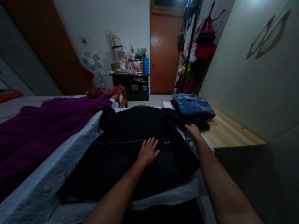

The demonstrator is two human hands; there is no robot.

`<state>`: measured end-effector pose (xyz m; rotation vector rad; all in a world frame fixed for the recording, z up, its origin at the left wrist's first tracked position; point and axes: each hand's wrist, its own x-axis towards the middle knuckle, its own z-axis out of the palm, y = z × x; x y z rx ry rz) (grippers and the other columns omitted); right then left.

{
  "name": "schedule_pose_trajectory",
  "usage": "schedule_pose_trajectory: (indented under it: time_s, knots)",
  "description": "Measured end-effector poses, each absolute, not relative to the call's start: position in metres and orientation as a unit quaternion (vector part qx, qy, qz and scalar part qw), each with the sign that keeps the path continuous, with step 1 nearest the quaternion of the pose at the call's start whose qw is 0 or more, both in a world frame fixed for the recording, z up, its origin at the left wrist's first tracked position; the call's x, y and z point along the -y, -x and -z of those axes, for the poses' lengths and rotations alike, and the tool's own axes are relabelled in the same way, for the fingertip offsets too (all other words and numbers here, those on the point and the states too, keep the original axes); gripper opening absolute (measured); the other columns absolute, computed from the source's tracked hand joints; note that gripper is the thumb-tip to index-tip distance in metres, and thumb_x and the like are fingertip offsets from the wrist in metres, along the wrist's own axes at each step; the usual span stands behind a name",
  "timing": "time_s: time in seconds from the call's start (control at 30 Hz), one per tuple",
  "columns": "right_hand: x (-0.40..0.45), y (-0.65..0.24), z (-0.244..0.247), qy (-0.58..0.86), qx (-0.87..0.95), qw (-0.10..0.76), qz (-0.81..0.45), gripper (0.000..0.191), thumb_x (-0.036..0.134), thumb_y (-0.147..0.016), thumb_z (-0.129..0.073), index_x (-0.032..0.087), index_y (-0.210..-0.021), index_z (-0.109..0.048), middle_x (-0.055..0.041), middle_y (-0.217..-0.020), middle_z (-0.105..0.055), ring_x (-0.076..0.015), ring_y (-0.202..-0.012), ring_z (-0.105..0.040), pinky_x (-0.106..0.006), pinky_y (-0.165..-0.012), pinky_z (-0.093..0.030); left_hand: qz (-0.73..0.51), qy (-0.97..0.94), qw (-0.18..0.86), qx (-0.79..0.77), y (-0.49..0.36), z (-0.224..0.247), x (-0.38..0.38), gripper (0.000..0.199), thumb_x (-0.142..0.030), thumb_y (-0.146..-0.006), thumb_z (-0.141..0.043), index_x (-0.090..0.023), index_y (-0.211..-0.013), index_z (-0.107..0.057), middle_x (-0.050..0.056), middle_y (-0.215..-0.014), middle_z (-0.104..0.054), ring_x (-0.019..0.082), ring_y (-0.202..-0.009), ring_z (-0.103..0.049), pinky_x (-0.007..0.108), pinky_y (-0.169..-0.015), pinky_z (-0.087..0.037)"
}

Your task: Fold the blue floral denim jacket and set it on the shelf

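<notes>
A black garment (pixel 112 161) with sleeves lies spread out in front of me, with a thin brownish line across its middle and a few small pale dots right of centre. My left hand (pixel 148 152) rests flat on it, fingers stretched out, just below that line. At the garment's right side, my right hand (pixel 192 130) is closed, its fingertips pinching the edge of the black sleeve (pixel 175 118). The far end of that sleeve meets dark folded cloth, and I cannot tell exactly where one stops.
Folded clothes with a blue denim piece (pixel 193 104) on top sit right, on a wooden board (pixel 233 130) beside a pale cabinet (pixel 261 71). A purple blanket (pixel 53 124) covers the left. Farther back stand a fan (pixel 92 62), a dark shelf (pixel 130 87) and a door (pixel 165 53).
</notes>
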<state>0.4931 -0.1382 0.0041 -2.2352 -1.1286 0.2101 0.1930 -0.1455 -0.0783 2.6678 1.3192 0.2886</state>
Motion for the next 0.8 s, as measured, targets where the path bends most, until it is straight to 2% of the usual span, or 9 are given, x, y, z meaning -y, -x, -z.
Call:
schedule_pose_trajectory:
  time_s: [0.13, 0.3, 0.47, 0.57, 0.63, 0.7, 0.8]
  knots:
    - [0.133, -0.482, -0.011, 0.845, 0.428, 0.319, -0.032, 0.05, 0.027, -0.085, -0.044, 0.006, -0.129, -0.058, -0.0197, -0.118, -0.063, -0.0283, -0.11, -0.058, -0.036, -0.097, -0.043, -0.101, -0.888, 0.087, -0.441, -0.191, 0.074, 0.147, 0.059, -0.049, -0.093, -0.041, -0.024, -0.146, -0.04, 0.007, -0.156, -0.034, 0.025, -0.146, -0.022, 0.049, -0.119, -0.016]
    - [0.13, -0.444, -0.027, 0.791, 0.536, 0.286, 0.076, 0.053, 0.023, -0.086, -0.041, 0.007, -0.135, -0.052, -0.0183, -0.122, -0.057, -0.0301, -0.113, -0.052, -0.04, -0.102, -0.037, -0.119, -0.864, 0.198, -0.447, -0.187, 0.069, 0.137, 0.057, -0.046, -0.09, -0.048, -0.023, -0.143, -0.044, 0.007, -0.154, -0.038, 0.024, -0.145, -0.025, 0.049, -0.119, -0.015]
    - [0.137, -0.388, -0.033, 0.725, 0.653, 0.194, 0.099, 0.049, 0.023, -0.089, -0.042, 0.016, -0.137, -0.052, -0.0142, -0.128, -0.055, -0.0297, -0.117, -0.046, -0.04, -0.103, -0.032, -0.278, -0.749, 0.387, -0.461, -0.194, 0.046, 0.112, 0.052, -0.035, -0.092, -0.047, -0.019, -0.141, -0.044, 0.01, -0.146, -0.049, 0.022, -0.135, -0.044, 0.038, -0.112, -0.035]
    - [0.145, -0.36, -0.023, 0.652, 0.739, 0.14, 0.094, 0.045, 0.02, -0.09, -0.041, 0.018, -0.132, -0.057, -0.0123, -0.13, -0.056, -0.0279, -0.123, -0.043, -0.041, -0.108, -0.024, -0.358, -0.687, 0.435, -0.459, -0.201, 0.03, 0.097, 0.053, -0.035, -0.096, -0.042, -0.016, -0.145, -0.035, 0.014, -0.15, -0.042, 0.022, -0.138, -0.04, 0.036, -0.11, -0.037]
    - [0.151, -0.348, -0.012, 0.605, 0.787, 0.105, 0.066, 0.041, 0.019, -0.09, -0.041, 0.019, -0.126, -0.061, -0.0104, -0.126, -0.059, -0.0267, -0.124, -0.043, -0.043, -0.111, -0.02, -0.383, -0.654, 0.461, -0.462, -0.205, 0.022, 0.091, 0.059, -0.037, -0.096, -0.043, -0.016, -0.148, -0.025, 0.017, -0.152, -0.036, 0.022, -0.14, -0.037, 0.036, -0.11, -0.037]
    - [0.158, -0.342, 0.0, 0.566, 0.82, 0.076, 0.032, 0.037, 0.019, -0.09, -0.042, 0.02, -0.119, -0.065, -0.0087, -0.123, -0.062, -0.026, -0.125, -0.043, -0.045, -0.112, -0.017, -0.391, -0.631, 0.495, -0.452, -0.208, 0.02, 0.086, 0.072, -0.036, -0.093, -0.052, -0.015, -0.15, -0.014, 0.02, -0.153, -0.033, 0.023, -0.138, -0.039, 0.035, -0.108, -0.039]
    - [0.17, -0.339, 0.019, 0.536, 0.842, 0.054, -0.007, 0.034, 0.018, -0.088, -0.044, 0.019, -0.113, -0.068, -0.0075, -0.123, -0.062, -0.026, -0.128, -0.042, -0.046, -0.112, -0.018, -0.379, -0.618, 0.545, -0.42, -0.21, 0.023, 0.084, 0.101, -0.027, -0.079, -0.072, -0.013, -0.152, -0.002, 0.024, -0.15, -0.034, 0.025, -0.132, -0.047, 0.032, -0.104, -0.042]
